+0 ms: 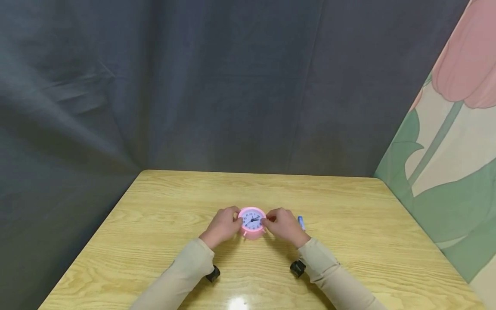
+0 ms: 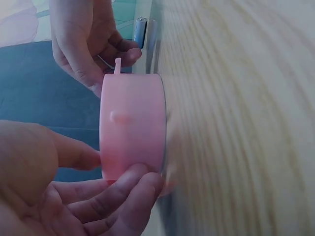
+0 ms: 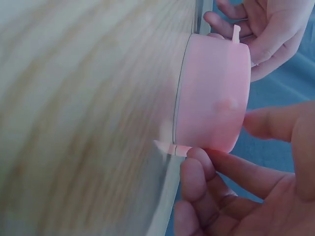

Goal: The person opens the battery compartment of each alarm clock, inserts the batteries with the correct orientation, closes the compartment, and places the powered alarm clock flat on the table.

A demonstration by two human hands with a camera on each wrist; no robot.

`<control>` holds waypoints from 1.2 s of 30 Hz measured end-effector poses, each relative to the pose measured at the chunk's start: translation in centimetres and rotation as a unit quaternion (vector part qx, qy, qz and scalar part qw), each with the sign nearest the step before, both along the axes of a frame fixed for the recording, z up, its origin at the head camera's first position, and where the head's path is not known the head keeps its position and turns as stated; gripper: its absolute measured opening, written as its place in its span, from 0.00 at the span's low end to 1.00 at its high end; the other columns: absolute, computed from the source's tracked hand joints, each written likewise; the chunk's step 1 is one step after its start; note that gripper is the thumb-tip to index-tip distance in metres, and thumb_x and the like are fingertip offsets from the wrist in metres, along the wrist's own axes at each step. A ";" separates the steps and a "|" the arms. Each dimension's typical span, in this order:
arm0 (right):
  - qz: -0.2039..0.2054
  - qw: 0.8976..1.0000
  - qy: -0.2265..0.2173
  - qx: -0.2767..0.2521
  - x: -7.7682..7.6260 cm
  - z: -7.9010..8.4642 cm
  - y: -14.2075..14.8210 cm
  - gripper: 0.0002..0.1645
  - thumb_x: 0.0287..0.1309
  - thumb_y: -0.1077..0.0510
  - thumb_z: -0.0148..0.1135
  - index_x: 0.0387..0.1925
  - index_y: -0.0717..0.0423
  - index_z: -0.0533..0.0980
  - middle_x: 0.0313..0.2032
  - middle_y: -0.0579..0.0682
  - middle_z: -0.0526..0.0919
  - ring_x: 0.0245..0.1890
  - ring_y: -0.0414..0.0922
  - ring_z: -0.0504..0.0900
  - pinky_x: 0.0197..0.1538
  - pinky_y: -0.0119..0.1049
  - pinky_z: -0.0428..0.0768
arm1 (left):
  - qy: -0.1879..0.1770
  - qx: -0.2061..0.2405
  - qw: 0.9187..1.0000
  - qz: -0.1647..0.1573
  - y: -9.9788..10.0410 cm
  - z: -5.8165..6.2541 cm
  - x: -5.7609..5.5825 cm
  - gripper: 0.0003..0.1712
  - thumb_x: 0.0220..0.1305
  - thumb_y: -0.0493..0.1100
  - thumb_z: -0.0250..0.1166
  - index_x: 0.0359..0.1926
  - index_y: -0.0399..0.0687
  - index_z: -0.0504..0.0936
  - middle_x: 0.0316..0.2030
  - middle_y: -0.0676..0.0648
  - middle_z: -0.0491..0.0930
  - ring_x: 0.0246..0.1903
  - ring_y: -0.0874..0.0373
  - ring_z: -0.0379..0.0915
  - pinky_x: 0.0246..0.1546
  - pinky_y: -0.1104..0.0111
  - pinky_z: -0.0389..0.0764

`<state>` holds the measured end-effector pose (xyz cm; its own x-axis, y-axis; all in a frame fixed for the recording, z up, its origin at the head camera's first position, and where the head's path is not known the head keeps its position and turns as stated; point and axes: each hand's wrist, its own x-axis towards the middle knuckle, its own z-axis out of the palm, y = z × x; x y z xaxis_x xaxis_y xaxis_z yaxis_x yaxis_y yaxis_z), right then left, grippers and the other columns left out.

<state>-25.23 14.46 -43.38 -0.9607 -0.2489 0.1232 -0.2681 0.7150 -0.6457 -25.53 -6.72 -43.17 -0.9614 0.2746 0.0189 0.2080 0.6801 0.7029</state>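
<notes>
A round pink alarm clock (image 1: 252,221) with a white dial lies face up between my two hands near the middle of the table. My left hand (image 1: 222,225) grips its left side, thumb at the rim of the face and fingers along the casing. On the opposite side my right hand (image 1: 285,225) pinches the rim in the same way. Both wrist views show the clock's pink side wall (image 2: 133,125), its back right at the tabletop. Small pink feet (image 3: 236,34) stick out from the casing. Just right of my right hand lies a blue battery (image 1: 301,222).
The wood-grain table (image 1: 186,193) extends around the clock on all sides. Dark cloth (image 1: 232,86) hangs behind it and along the left. A tulip-patterned curtain (image 1: 457,206) borders the right edge. Black wrist straps (image 1: 298,268) sit below the sleeves.
</notes>
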 end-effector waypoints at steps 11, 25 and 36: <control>-0.025 0.999 0.045 0.003 0.5 0.5 -0.5 0.21 0.57 0.50 0.69 0.47 0.60 0.84 0.43 0.55 0.86 0.33 0.44 0.83 0.35 0.38 0.81 | -0.067 0.083 0.994 0.004 -0.6 -0.6 -0.2 0.20 0.71 0.37 0.57 0.60 0.32 0.73 0.26 0.43 0.82 0.20 0.57 0.76 0.18 0.69 0.78; -0.006 0.989 0.147 -0.033 2.6 1.5 -2.6 0.25 0.50 0.59 0.75 0.50 0.66 0.81 0.40 0.59 0.81 0.22 0.38 0.74 0.24 0.29 0.75 | -0.038 0.076 0.996 0.006 -0.4 0.2 -0.1 0.39 0.74 0.67 0.48 0.66 0.39 0.71 0.51 0.39 0.81 0.48 0.46 0.80 0.46 0.53 0.80; 0.008 0.966 0.257 0.034 2.9 1.3 -4.3 0.26 0.45 0.58 0.78 0.45 0.67 0.82 0.41 0.60 0.81 0.30 0.44 0.81 0.32 0.33 0.82 | -0.013 0.052 0.998 -0.043 -0.4 1.8 0.3 0.40 0.66 0.63 0.62 0.70 0.45 0.67 0.58 0.42 0.77 0.49 0.49 0.76 0.48 0.53 0.77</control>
<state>-22.28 10.12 -42.05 -0.7733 -0.2873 0.5652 -0.5516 0.7443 -0.3764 -25.21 -7.13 -41.39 -0.9348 0.3541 0.0267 0.2432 0.5836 0.7748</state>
